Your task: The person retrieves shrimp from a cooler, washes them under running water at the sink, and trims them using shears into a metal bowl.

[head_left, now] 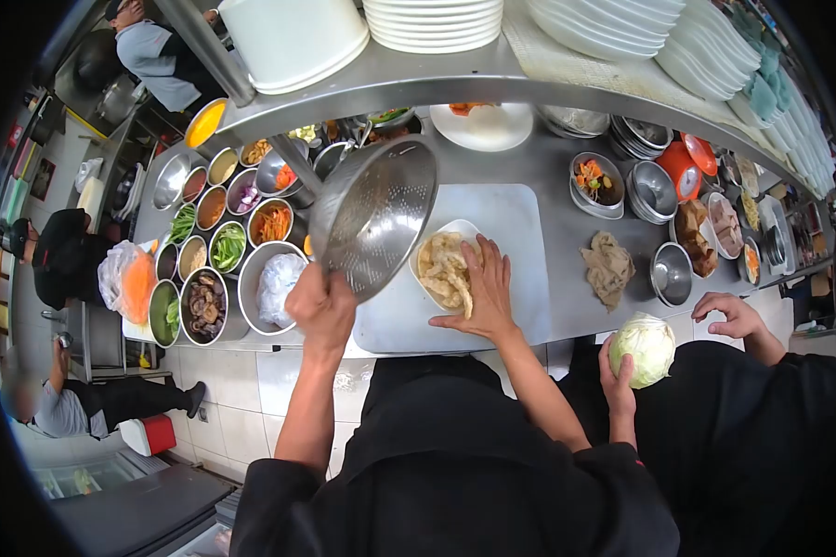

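My left hand (322,311) is closed round the handle end of a perforated metal strainer (381,218), which is tilted on its side above the left part of the cutting board (506,209). On the board sits a white dish (457,226) holding pale, crisp-looking food pieces (443,269). My right hand (485,292) lies spread over the right side of this food, its fingers apart and touching the pieces. Whether the fingertips press on the food or on the dish rim is hard to tell.
Metal containers of cut vegetables (274,221) stand at the left. A steel shelf (418,88) with stacked plates (434,23) crosses above the counter. On the right are a crumpled cloth (607,269), bowls (671,274) and a co-worker's hand holding a cabbage (643,351).
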Demonstrator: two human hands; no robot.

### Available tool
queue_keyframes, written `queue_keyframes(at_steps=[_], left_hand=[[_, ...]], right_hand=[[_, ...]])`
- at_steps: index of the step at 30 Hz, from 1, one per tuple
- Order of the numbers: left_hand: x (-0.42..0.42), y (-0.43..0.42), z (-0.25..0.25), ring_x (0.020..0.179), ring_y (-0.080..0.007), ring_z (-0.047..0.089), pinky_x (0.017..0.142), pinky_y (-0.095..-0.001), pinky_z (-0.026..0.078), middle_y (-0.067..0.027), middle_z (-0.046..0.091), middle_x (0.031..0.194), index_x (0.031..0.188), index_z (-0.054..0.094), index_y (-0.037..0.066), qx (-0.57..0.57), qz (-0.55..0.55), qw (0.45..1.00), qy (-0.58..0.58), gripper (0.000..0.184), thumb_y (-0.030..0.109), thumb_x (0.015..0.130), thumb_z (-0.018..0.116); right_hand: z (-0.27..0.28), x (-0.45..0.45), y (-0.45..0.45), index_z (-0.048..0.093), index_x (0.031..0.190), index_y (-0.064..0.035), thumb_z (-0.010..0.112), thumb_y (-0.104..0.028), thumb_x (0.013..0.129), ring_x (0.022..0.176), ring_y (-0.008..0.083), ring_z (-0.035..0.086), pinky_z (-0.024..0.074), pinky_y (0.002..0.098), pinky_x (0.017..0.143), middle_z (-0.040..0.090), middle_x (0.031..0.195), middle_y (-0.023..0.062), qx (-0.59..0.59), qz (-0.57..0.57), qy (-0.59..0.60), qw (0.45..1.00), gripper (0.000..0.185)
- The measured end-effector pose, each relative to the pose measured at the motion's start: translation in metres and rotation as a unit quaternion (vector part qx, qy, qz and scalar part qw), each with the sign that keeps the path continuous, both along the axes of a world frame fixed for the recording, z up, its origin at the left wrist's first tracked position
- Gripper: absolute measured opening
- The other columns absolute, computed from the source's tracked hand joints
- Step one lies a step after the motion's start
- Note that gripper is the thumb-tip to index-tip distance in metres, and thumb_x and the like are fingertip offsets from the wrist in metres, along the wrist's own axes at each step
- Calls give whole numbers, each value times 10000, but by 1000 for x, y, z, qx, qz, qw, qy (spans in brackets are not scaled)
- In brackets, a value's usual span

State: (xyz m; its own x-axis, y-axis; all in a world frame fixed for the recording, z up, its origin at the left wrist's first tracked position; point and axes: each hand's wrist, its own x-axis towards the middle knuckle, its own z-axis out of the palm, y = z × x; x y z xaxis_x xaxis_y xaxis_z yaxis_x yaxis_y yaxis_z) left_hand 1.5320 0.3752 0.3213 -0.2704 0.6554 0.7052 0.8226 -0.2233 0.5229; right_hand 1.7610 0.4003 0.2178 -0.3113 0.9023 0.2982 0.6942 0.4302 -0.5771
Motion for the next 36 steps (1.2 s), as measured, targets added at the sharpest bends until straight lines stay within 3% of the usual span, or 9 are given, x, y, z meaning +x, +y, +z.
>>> queue_keyframes(at_steps=[4,9,15,21,26,28,29,31,36], left_hand=[[-35,-45,19,424,-175,435,451,-323,353,-76,462,509,624,474,-1,-56,71,994,-55,114,-45,710,534],[-108,-69,30,626,-91,528,565,-235,415,5,583,688,735,587,-52,-73,113,901,-413,115,-67,709,476],[-283,38,-12,640,-195,569,592,-374,515,-107,561,787,891,513,-70,31,131,808,-573,208,-57,684,508],[-411,215,-35,605,-265,584,496,-419,527,-130,536,759,780,502,-26,115,75,755,-642,148,-47,641,547],[-457,239,-39,600,-292,590,506,-424,542,-162,556,789,850,506,-56,170,126,737,-642,199,-51,652,532],[-472,238,-38,606,-295,592,517,-433,549,-171,560,795,876,504,-64,183,130,723,-653,222,-58,655,522],[-478,236,-38,599,-294,594,522,-443,556,-185,565,801,893,499,-76,199,130,709,-664,236,-63,657,510],[-497,237,-42,583,-296,597,529,-458,569,-221,570,797,898,487,-114,205,144,691,-678,231,-70,672,468],[-536,227,-69,553,-282,577,534,-461,573,-212,554,750,879,482,-135,190,178,681,-685,190,-45,713,460]], right_hand=[[6,-16,-5,244,1433,-162,733,-664,534,1332,476,161,99,628,1050,209,1439,245,20,-10,5,1000,1140],[-38,-21,0,422,1343,-188,701,-559,646,1325,470,173,93,653,1034,221,1439,235,61,-48,-147,986,838],[10,-32,-8,410,1352,-181,725,-528,613,1325,442,203,83,652,1039,251,1421,235,-35,-60,-117,991,875],[19,-33,-11,344,1396,-137,694,-625,614,1335,460,179,95,617,1060,231,1433,249,-42,-54,-119,991,986],[-35,11,-14,344,1389,-49,513,-460,878,1340,364,255,201,482,1081,307,1421,217,35,-265,54,962,678],[-75,44,-12,380,1369,-23,429,-310,924,1198,263,439,391,425,934,420,1364,147,-198,-355,287,868,532],[-60,35,-9,426,1333,0,459,-277,909,945,180,571,475,309,697,567,1165,109,-209,-357,338,846,508],[-54,45,-3,445,1314,11,454,-226,895,742,139,603,466,236,559,618,946,83,-306,-288,313,852,481],[-58,42,4,538,1162,33,434,-117,814,639,165,613,529,293,535,603,792,73,-302,-309,338,836,393]])
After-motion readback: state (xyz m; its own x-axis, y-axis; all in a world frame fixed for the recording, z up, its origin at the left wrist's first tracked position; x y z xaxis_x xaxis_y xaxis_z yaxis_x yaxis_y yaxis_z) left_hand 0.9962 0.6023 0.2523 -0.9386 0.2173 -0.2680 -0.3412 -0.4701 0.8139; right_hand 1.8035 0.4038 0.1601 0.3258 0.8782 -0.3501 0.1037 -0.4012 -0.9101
